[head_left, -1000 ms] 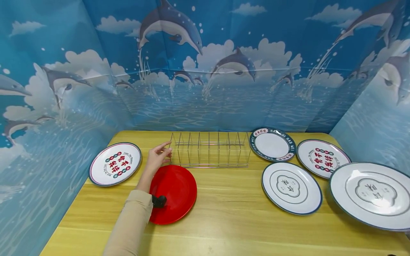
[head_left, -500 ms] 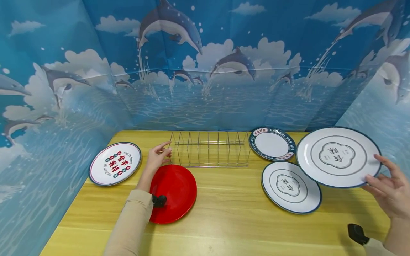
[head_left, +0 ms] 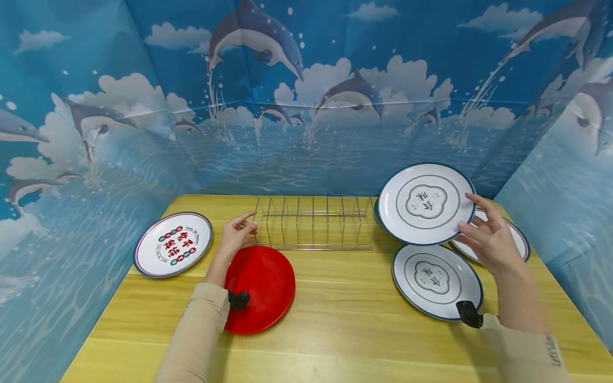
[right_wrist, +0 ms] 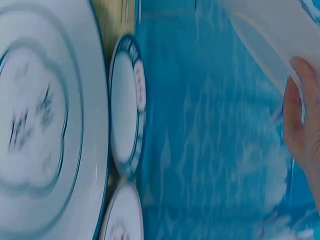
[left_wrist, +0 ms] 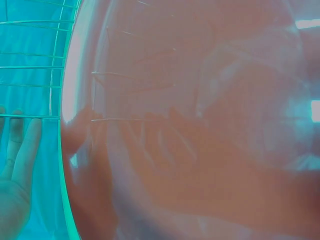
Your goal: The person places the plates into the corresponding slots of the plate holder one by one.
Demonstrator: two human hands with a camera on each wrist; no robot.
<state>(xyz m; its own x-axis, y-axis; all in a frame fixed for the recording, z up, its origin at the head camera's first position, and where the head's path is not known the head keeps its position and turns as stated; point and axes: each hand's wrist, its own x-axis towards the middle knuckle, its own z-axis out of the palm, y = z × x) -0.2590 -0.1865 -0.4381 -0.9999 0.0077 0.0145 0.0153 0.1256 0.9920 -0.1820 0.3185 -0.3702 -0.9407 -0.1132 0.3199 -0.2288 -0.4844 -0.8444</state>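
Note:
My right hand (head_left: 493, 242) pinches the right rim of a white plate (head_left: 426, 202) with a dark blue edge and grey emblem, raised above the table and tilted. The right wrist view shows the fingers on its rim (right_wrist: 272, 45). At the left end of a wire plate rack (head_left: 313, 248), my left hand (head_left: 234, 231) touches the end wire. Its fingers (left_wrist: 25, 150) look fairly straight in the left wrist view. The rack's slots hold no plates. A red plate (head_left: 268, 287) lies below my left wrist.
A white plate with red lettering (head_left: 167, 250) lies at left. A second emblem plate (head_left: 433, 282) lies below the lifted one. Behind are a dark-rimmed plate (right_wrist: 125, 105), mostly hidden in the head view, and another white plate (head_left: 517, 239). A dolphin-print curtain (head_left: 306, 149) encloses the table.
My right hand has come in from the right edge, carrying the emblem plate leftward and up toward the rack. The left hand has stayed at the rack's end.

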